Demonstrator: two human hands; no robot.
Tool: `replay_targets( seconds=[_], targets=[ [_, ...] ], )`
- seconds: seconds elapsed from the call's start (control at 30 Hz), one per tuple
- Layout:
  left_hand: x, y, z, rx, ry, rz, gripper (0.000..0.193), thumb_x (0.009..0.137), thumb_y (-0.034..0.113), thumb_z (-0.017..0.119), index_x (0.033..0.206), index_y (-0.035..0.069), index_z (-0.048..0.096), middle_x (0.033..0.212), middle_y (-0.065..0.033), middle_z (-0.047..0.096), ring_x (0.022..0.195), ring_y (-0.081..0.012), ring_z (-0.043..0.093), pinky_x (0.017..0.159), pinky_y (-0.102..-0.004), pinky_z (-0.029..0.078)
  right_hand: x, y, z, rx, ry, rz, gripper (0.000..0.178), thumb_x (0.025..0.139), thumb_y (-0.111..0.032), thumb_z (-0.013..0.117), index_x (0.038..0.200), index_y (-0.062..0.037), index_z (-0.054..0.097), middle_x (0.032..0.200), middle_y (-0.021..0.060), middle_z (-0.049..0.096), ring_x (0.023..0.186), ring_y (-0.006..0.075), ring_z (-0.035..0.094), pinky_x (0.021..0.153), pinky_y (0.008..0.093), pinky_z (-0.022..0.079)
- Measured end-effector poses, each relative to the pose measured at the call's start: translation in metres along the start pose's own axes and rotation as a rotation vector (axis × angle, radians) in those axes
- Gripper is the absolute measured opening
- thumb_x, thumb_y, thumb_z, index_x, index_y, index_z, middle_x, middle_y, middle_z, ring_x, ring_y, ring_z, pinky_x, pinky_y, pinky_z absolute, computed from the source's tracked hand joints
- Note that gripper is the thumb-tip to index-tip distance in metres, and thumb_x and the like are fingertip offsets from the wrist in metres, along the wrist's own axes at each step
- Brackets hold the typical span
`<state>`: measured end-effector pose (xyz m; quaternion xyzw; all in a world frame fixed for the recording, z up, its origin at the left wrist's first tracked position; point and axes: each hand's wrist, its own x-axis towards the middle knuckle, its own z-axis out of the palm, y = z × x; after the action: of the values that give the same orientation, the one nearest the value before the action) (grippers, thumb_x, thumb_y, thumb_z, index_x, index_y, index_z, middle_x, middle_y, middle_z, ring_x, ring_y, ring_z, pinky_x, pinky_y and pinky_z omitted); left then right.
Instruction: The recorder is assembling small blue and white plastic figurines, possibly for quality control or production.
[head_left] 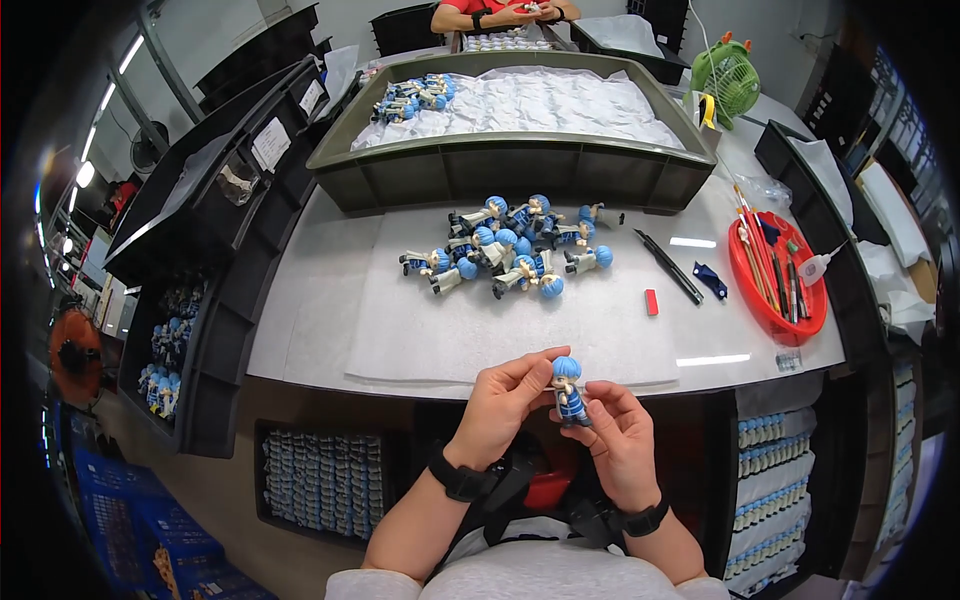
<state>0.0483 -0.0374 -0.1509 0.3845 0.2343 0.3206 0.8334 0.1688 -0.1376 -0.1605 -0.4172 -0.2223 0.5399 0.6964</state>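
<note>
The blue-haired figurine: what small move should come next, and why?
Perhaps turn the figurine around: its front shows but its back is hidden, and the left hand by its head and right hand by its legs could rotate it.

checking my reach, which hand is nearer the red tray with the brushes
Right. The right hand is left of the red tray and closer to the body; the left hand is farther left, on the other side of the held figurine.

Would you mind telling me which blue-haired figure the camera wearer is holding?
The upright figure between the left hand and right hand; the others in the pile lie on the table, touched by neither.
</note>
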Motion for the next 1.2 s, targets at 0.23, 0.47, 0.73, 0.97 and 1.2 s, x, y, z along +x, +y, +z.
replay_targets(
  seconds=[0.23, 0.47, 0.73, 0.97, 1.2],
  targets=[
    [-0.001, -0.001, 0.001, 0.128, 0.006, 0.042, 0.031, 0.093, 0.02, 0.048, 0.116, 0.0, 0.054, 0.096, -0.0069, 0.062, 0.083, -0.0153, 0.061, 0.066, -0.0263, 0.05, -0.001, -0.003, -0.001, 0.13, -0.057, 0.07, 0.023, 0.092, -0.01, 0.047, 0.11, 0.0041, 0.048, 0.102, 0.0149, 0.059, 0.093, 0.025, 0.062, 0.079, 0.0305, 0.052],
    [0.003, -0.006, -0.003, 0.064, 0.048, 0.004, 0.029, 0.091, 0.018, 0.053, 0.112, -0.001, 0.057, 0.094, -0.0062, 0.063, 0.081, -0.0108, 0.059, 0.071, -0.0234, 0.05, 0.0, 0.002, -0.006, 0.077, -0.035, 0.041, 0.027, 0.092, -0.017, 0.05, 0.109, 0.0029, 0.049, 0.103, 0.0155, 0.058, 0.092, 0.026, 0.062, 0.077, 0.0302, 0.053],
    [0.001, -0.008, -0.008, 0.152, 0.031, -0.001, 0.032, 0.089, 0.015, 0.056, 0.117, 0.0, 0.055, 0.092, -0.0035, 0.062, 0.075, -0.0063, 0.054, 0.069, -0.0205, 0.046, 0.001, 0.007, -0.006, -0.166, 0.024, -0.216, 0.031, 0.084, -0.01, 0.061, 0.109, 0.0024, 0.049, 0.098, 0.0111, 0.057, 0.084, 0.0168, 0.06, 0.071, 0.0273, 0.053],
    [-0.001, -0.004, -0.006, 0.146, -0.022, 0.079, 0.033, 0.087, 0.006, 0.056, 0.119, 0.0, 0.053, 0.102, -0.0072, 0.061, 0.09, -0.0112, 0.057, 0.078, -0.023, 0.047, 0.0, 0.005, -0.006, -0.128, 0.043, -0.128, 0.037, 0.078, 0.001, 0.065, 0.111, 0.002, 0.048, 0.098, 0.0104, 0.056, 0.086, 0.0146, 0.058, 0.073, 0.0248, 0.051],
    [0.002, -0.013, -0.008, 0.156, -0.012, 0.121, 0.032, 0.084, 0.003, 0.06, 0.114, -0.002, 0.054, 0.106, -0.0097, 0.06, 0.093, -0.014, 0.058, 0.081, -0.0263, 0.048, -0.002, 0.006, -0.004, -0.264, 0.09, -0.33, 0.047, 0.07, 0.006, 0.071, 0.112, 0.001, 0.049, 0.098, 0.0065, 0.055, 0.087, 0.0119, 0.056, 0.075, 0.023, 0.048]
  ],
)
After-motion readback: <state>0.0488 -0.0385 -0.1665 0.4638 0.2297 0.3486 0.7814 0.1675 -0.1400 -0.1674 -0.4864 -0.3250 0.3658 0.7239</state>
